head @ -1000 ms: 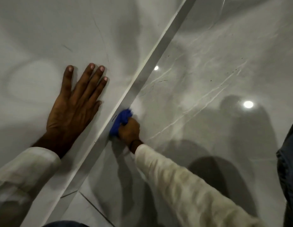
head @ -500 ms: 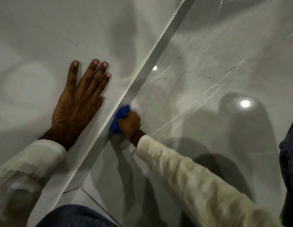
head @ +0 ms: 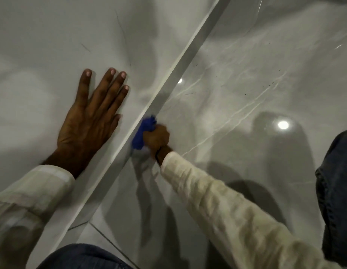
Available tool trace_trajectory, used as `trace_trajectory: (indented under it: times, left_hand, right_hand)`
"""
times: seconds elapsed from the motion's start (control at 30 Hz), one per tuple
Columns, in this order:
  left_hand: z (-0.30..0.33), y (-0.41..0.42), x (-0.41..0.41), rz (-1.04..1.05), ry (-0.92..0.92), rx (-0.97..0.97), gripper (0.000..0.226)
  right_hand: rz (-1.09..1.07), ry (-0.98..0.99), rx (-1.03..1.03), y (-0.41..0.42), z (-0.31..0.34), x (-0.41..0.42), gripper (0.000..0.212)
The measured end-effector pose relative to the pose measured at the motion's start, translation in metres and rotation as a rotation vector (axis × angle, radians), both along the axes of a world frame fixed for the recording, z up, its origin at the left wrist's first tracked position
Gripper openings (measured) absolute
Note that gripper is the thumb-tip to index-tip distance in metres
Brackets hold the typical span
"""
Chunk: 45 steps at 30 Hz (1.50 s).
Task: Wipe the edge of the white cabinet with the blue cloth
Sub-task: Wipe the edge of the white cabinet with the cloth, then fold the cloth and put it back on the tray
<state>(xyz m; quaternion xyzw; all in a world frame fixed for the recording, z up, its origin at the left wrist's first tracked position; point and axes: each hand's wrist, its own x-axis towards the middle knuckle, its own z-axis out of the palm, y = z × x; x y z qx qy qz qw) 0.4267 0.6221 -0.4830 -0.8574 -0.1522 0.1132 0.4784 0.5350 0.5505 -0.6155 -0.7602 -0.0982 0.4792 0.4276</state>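
Currently mid-wipe, as far as I can judge. The right hand (head: 156, 137) has its grip closed round the bunched blue cloth (head: 143, 133), pressed vs the edge (head: 118, 167) of the white cabinet (head: 42, 45), approx. halfway along the visible run, low down by the glossy floor (head: 236, 94). The left hand (head: 91, 121) lies flat, fingers spread, holding nothing, on the cabinet face. Which stretches are already clean can't be told; prob. the upper run is left.

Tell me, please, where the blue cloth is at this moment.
In the head view the blue cloth is near the middle, bunched in the right hand and pressed against the edge of the white cabinet, right of the flat left hand.
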Motion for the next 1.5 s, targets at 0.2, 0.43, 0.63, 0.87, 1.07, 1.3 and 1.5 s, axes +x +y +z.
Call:
trace_trajectory:
  times: [0.2,0.43,0.63,0.87,1.07,1.3,1.5]
  left_hand:
    - [0.006,-0.001,0.0,0.025,-0.006,-0.074,0.083]
    - [0.005,-0.003,0.002,0.04,0.003,-0.026,0.079]
    - [0.007,-0.005,0.001,0.018,0.019,0.003,0.076]
    - [0.069,-0.047,0.011,0.317,-0.12,-0.715,0.079]
    - [0.242,-0.149,0.019,0.722,-0.595,-1.675,0.077]
    - [0.493,-0.212,-0.006,0.883,-1.099,-1.697,0.059]
    - [0.623,-0.266,-0.078,1.092,-2.176,-1.68,0.037]
  right_hand:
    - [0.052,0.109,0.003,-0.008,-0.014,-0.009,0.032]
    - [0.017,-0.063,0.055,0.017,-0.011,0.046,0.038]
    - [0.276,0.313,0.05,-0.036,-0.019,-0.04,0.034]
    - [0.065,0.324,0.099,-0.094,0.114,0.039,0.034]
    - [0.293,0.471,0.149,-0.138,0.345,0.078,0.048]
    - [0.468,0.58,0.222,-0.173,0.607,0.072,0.053]
    - [0.692,0.431,0.072,-0.172,0.745,0.035,0.034]
